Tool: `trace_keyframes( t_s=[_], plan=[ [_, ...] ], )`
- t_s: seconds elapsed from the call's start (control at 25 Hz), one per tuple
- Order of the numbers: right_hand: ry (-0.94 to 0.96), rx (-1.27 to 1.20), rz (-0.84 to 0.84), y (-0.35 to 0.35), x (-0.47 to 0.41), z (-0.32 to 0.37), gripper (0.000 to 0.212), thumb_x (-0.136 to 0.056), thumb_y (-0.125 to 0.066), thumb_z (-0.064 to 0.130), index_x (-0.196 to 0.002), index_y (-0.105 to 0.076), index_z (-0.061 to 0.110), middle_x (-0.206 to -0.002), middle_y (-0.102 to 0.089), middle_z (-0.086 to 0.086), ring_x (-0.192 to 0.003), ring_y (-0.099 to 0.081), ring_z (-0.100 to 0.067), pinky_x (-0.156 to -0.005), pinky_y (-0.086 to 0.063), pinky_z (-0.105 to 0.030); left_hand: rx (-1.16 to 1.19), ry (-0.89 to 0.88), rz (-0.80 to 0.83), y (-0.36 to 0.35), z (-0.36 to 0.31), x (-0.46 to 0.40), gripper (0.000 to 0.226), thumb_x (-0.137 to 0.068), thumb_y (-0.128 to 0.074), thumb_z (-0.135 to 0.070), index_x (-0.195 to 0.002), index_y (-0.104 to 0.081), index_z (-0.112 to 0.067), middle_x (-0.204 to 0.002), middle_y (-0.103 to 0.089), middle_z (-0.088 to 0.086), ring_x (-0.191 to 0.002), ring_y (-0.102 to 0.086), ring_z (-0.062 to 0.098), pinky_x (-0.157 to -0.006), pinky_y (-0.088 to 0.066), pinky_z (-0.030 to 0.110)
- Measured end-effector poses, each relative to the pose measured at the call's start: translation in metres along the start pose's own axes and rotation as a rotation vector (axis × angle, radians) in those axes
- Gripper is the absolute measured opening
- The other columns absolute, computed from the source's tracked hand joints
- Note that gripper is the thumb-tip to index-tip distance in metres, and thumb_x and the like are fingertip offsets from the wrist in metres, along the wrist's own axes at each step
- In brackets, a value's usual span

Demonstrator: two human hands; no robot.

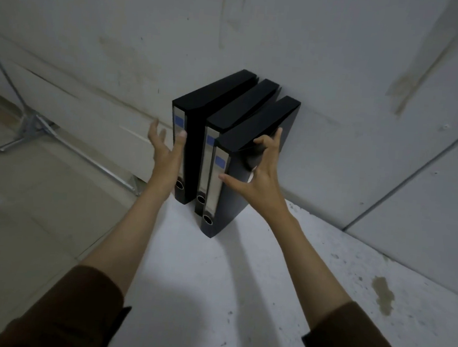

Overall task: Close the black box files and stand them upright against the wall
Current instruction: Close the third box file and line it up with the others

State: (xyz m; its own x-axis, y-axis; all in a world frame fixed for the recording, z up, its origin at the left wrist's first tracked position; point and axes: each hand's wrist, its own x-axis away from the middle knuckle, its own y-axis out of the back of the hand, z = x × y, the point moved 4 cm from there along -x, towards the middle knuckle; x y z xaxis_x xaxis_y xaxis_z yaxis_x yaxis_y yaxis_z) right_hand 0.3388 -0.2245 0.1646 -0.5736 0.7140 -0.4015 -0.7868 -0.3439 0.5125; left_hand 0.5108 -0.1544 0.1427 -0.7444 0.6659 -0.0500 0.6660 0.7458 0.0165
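Box files: three black box files stand upright in a row on the pale surface (191, 293), their far edges against the wall (340, 72), spines toward the camera. All three look closed.
Left file (190, 132): set furthest back, tight to the wall, at the surface's left edge.
Middle file (226, 124): touching both neighbours, spine a little forward of the left one.
Right file (238, 179): sits furthest forward and seems to tilt slightly.
Left hand (166, 154): open, fingers spread; thumb and palm edge rest on the left file's spine, gripping nothing.
Right hand (260, 175): spread around the right file, thumb at the spine label, fingers curled over its top edge and right face; a light grasp, not clenched.
Stage: judged nearly done; only squaring the row appears left.
Risk, tipping: the right file has no support on its right side, so letting go while it leans could drop it sideways.
Risk, edge: pushing the row leftward could slide the left file off the surface toward the floor (27, 212).
Risk, cover: fingers dragging off the top edge could pull the right file's cover open.
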Motion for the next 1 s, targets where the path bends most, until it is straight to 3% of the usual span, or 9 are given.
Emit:
trace_keyframes(
  t_s=[0.08, 0.16, 0.24, 0.36, 0.44, 0.52, 0.64, 0.84, 1.0],
  plan=[
    [-0.021, -0.004, 0.016, -0.001, -0.009, -0.005, 0.077, -0.069, -0.078, 0.027, -0.126, -0.028, 0.017, -0.154, 0.019, -0.007, -0.144, 0.006, -0.016, -0.114, -0.021, -0.019, -0.015, 0.025, 0.140, -0.008, 0.007, -0.011, 0.070, -0.091, -0.042, -0.050, -0.146, -0.005, -0.028, -0.158, -0.016, 0.008, -0.143, -0.023, 0.023, -0.106, -0.024, 0.031],
    [-0.041, -0.025, 0.020, -0.002, -0.015, -0.008, 0.078, -0.068, -0.078, 0.030, -0.125, -0.025, 0.026, -0.155, 0.021, -0.007, -0.144, 0.007, -0.015, -0.114, -0.029, -0.046, -0.110, 0.034, 0.193, -0.013, 0.009, -0.019, 0.075, -0.085, -0.043, -0.060, -0.143, -0.024, -0.017, -0.149, -0.031, 0.014, -0.137, -0.034, 0.028, -0.112, -0.030, 0.040],
    [-0.036, -0.067, -0.005, -0.005, -0.017, -0.009, 0.080, -0.067, -0.078, 0.031, -0.126, -0.023, 0.037, -0.155, 0.018, -0.004, -0.145, 0.010, -0.016, -0.110, -0.030, -0.057, -0.165, 0.063, 0.206, -0.015, 0.011, -0.022, 0.073, -0.085, -0.041, -0.060, -0.133, -0.037, -0.006, -0.135, -0.044, 0.017, -0.129, -0.044, 0.030, -0.110, -0.036, 0.044],
    [-0.082, -0.151, -0.074, -0.011, -0.014, -0.018, 0.110, -0.066, -0.081, 0.027, -0.140, 0.001, 0.037, -0.156, 0.011, 0.002, -0.147, 0.005, -0.021, -0.115, -0.024, -0.052, -0.078, 0.057, 0.244, -0.016, 0.015, -0.023, 0.053, -0.092, -0.039, -0.049, -0.132, -0.038, -0.014, -0.128, -0.051, 0.001, -0.128, -0.046, 0.020, -0.107, -0.037, 0.034],
    [-0.212, -0.166, -0.035, -0.023, -0.007, -0.032, 0.127, -0.064, -0.083, 0.025, -0.139, 0.019, 0.038, -0.156, 0.017, 0.004, -0.145, 0.006, -0.015, -0.117, -0.015, -0.036, -0.087, 0.029, 0.259, -0.017, 0.019, -0.026, 0.059, -0.090, -0.039, -0.054, -0.138, -0.033, -0.019, -0.138, -0.048, -0.001, -0.132, -0.043, 0.019, -0.111, -0.034, 0.038],
    [-0.314, -0.205, 0.039, -0.038, 0.001, -0.044, 0.131, -0.063, -0.084, 0.025, -0.127, 0.028, 0.048, -0.155, 0.018, 0.006, -0.145, 0.001, -0.014, -0.118, -0.015, -0.037, -0.093, 0.006, 0.275, -0.020, 0.022, -0.029, 0.068, -0.086, -0.039, -0.060, -0.142, -0.029, -0.023, -0.145, -0.044, 0.000, -0.134, -0.040, 0.017, -0.114, -0.031, 0.042],
    [-0.319, -0.247, 0.073, -0.048, -0.003, -0.052, 0.128, -0.065, -0.082, 0.022, -0.121, 0.028, 0.056, -0.157, 0.016, 0.001, -0.146, -0.003, -0.017, -0.118, -0.018, -0.041, -0.068, -0.001, 0.290, -0.021, 0.022, -0.030, 0.078, -0.079, -0.039, -0.068, -0.143, -0.026, -0.026, -0.147, -0.043, -0.001, -0.135, -0.040, 0.017, -0.115, -0.031, 0.045],
    [-0.309, -0.256, 0.143, -0.046, -0.022, -0.060, 0.128, -0.069, -0.079, 0.016, -0.132, 0.030, 0.042, -0.158, 0.012, 0.001, -0.145, -0.005, -0.015, -0.111, -0.022, -0.030, -0.047, -0.016, 0.313, -0.019, 0.023, -0.035, 0.080, -0.077, -0.038, -0.072, -0.142, -0.027, -0.025, -0.145, -0.044, -0.001, -0.134, -0.042, 0.014, -0.115, -0.032, 0.042],
    [-0.310, -0.234, 0.127, -0.046, -0.021, -0.058, 0.128, -0.067, -0.081, 0.018, -0.125, 0.029, 0.050, -0.157, 0.015, 0.003, -0.146, -0.003, -0.017, -0.117, -0.022, -0.043, -0.077, 0.003, 0.330, -0.021, 0.019, -0.035, 0.078, -0.079, -0.033, -0.064, -0.141, -0.020, -0.019, -0.138, -0.037, -0.007, -0.134, -0.036, 0.014, -0.115, -0.028, 0.037]
  ],
)
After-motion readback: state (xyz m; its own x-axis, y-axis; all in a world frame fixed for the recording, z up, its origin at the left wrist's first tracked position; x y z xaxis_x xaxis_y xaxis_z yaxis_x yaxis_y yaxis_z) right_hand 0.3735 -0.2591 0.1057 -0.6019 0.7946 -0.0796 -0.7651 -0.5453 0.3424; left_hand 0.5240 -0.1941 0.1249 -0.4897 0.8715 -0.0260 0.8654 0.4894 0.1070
